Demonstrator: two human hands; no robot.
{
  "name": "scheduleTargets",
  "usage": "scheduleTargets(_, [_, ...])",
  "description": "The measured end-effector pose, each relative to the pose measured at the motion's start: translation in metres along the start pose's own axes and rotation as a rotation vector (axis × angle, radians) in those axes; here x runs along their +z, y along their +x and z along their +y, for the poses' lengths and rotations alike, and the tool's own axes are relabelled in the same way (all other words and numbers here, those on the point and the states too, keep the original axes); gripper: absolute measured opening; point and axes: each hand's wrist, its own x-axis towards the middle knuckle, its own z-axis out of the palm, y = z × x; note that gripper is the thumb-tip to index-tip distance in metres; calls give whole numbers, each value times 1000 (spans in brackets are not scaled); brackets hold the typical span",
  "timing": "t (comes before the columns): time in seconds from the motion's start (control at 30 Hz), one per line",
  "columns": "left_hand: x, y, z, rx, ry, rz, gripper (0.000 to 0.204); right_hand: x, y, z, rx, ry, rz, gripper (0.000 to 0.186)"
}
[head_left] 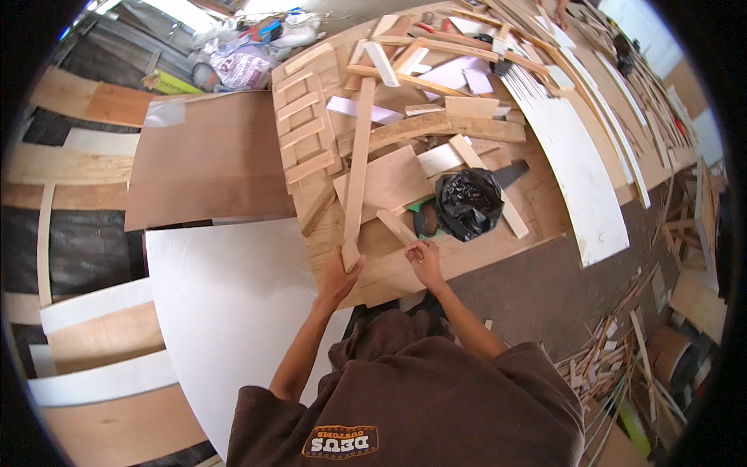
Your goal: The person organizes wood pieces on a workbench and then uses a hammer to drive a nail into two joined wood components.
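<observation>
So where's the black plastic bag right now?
In the head view, the black plastic bag is right of centre on the workbench, beyond the right hand, beside a green-and-black handle.

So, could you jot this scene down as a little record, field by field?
Left hand: the left hand holds wood at the near end of a long strip
Right hand: the right hand is at the near end of a short strip; grip unclear
Bag: black plastic bag, open; contents too small to tell
Saw: seems to lie partly hidden by the bag, blade to its right
Table: wooden table, strewn with wood pieces
Left of table: brown board, white board
</observation>
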Motion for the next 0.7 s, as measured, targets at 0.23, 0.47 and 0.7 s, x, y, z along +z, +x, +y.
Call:
scheduleTargets(0.23, [-27,-20,-74,228,90,-68,65,25,-26,-17,16,-481,-44,15])
scheduleTargets(0.47, [-20,0,-82,240,87,-263,69,28,-37,-13,232,15,77,17])
scheduleTargets(0.7, [4,3,-115,345,141,-297,77,56,-60,0,117,-445,385,15])
